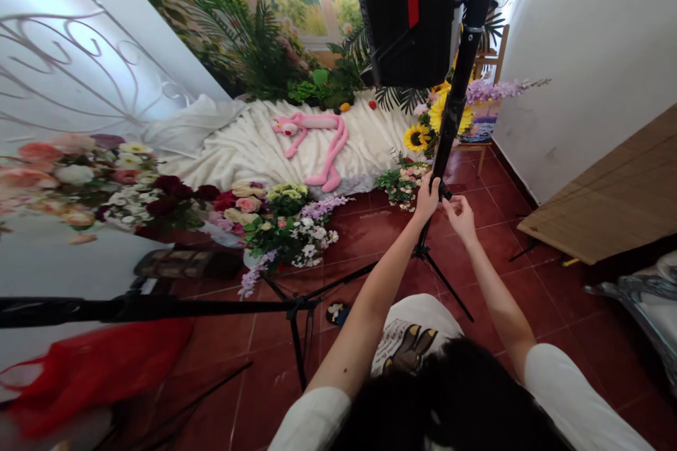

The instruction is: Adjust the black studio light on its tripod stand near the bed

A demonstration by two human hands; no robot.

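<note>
Your left hand [427, 199] is wrapped around the pole [449, 120] of a black light stand, fingers closed on it below the big black lamp [407, 14] with the red stripe. Your right hand [460, 217] is just beside it on the right, fingers bent, with the fingertips at a small knob [446, 193] on the pole; you cannot tell from this view whether they pinch the knob or only touch it. The pole leans a little, its top toward the right, and its spread legs [423, 251] stand on the red tiled floor [349, 232]. Beyond your hands, a pink stuffed toy [317, 121] lies on a rumpled cream blanket [238, 148], with palm leaves [222, 7] behind it. Sunflowers [417, 137] are near the pole at the blanket's right end, and a low bunch of small flowers [405, 183] sits just left of your left hand. More flowers [285, 215] fill the left front edge of the blanket. A second black stand [201, 308] crosses the lower left, above a red cloth [95, 366]. To your right, a brown board [608, 190] is near the white wall [587, 49].
</note>
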